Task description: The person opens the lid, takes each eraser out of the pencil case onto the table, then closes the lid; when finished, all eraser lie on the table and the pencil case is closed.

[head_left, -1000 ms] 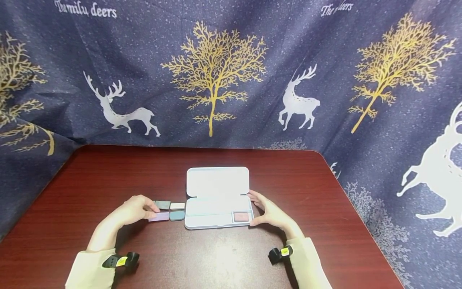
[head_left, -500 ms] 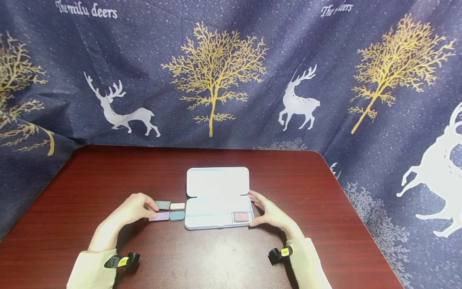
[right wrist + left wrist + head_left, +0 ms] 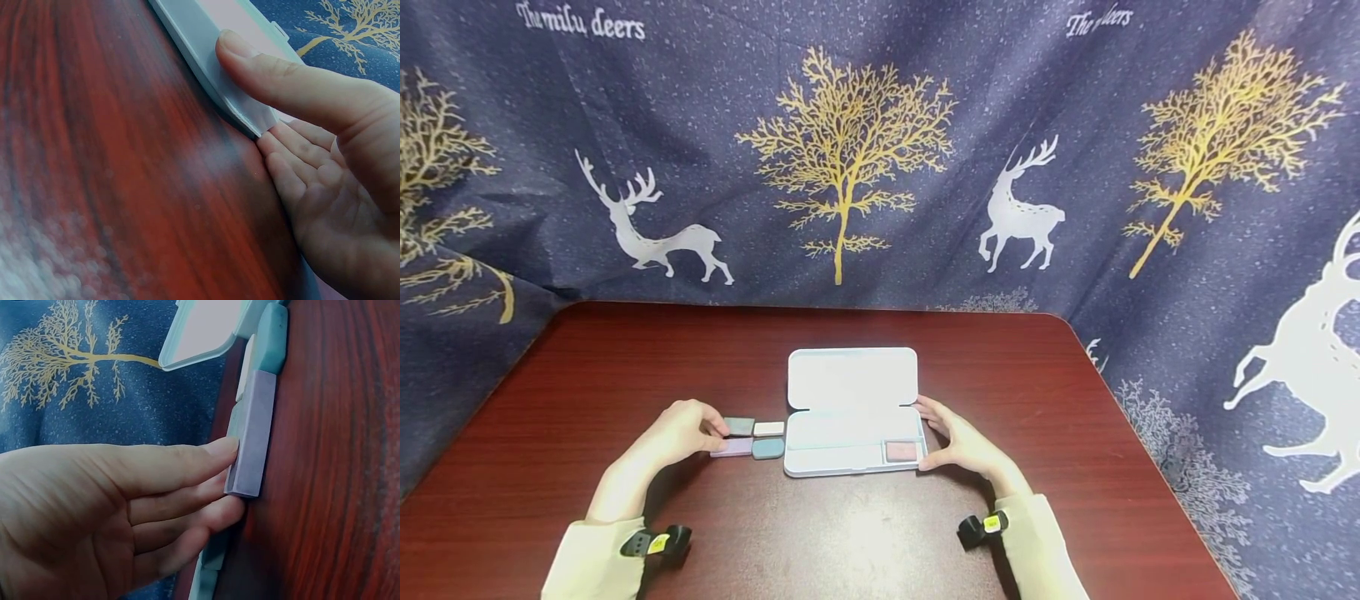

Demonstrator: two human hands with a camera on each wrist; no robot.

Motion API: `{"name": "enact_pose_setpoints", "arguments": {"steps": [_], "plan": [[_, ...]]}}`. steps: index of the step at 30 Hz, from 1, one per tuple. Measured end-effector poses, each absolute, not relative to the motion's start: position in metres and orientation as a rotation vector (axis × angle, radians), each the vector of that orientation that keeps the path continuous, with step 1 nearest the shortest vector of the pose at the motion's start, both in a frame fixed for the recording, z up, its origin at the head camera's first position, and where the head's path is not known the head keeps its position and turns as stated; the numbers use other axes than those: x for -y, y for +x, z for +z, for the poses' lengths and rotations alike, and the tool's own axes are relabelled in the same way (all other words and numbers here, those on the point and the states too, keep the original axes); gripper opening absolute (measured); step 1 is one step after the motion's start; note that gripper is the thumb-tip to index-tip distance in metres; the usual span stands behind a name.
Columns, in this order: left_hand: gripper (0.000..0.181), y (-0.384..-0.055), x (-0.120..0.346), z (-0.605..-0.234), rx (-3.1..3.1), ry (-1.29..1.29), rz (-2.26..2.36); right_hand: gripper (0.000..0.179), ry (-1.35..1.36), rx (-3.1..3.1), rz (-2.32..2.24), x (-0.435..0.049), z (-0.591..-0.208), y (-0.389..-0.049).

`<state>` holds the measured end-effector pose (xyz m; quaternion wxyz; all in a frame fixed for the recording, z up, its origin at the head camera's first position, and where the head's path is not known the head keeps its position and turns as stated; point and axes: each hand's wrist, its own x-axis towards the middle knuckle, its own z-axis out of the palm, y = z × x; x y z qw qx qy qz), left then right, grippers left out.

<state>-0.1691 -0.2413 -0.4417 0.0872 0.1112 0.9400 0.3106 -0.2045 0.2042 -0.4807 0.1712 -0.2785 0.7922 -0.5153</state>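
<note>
A pale blue pencil case (image 3: 835, 468) lies with its lid raised, a pinkish block (image 3: 901, 451) in its front right compartment. My right hand (image 3: 962, 446) holds the case's right end, thumb along the front rim and fingers around the far side. To the left sit small eraser-like blocks in two rows: dark green (image 3: 740, 427) and white (image 3: 768, 429) behind, purple (image 3: 732, 448) and teal (image 3: 767, 449) in front. My left hand (image 3: 679, 435) rests at the left ends of the purple and green blocks. Its thumb touches the purple block in the left wrist view.
Everything lies on a reddish-brown wooden table (image 3: 820, 542). A dark blue cloth (image 3: 895, 208) with deer and trees hangs behind it. Under the left fingers, a dark teal piece (image 3: 214, 550) shows partly in the left wrist view.
My left hand has crept slightly to the right, and the left end of the purple block has shifted a little with it. The right hand and the case have stayed put.
</note>
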Motion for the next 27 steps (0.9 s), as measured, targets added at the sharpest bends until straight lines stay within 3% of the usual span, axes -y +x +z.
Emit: {"name": "enact_pose_setpoints", "arguments": {"steps": [17, 27], "plan": [[0.015, -0.170, 0.238, -0.441, -2.875, 0.314, 0.951, 0.100, -0.778, -2.255, -1.454, -0.205, -0.482, -0.205], [0.015, -0.174, 0.209, -0.443, -2.986, 0.453, 1.085, 0.100, -0.783, -2.251, -1.461, -0.206, -0.481, -0.205]]}}
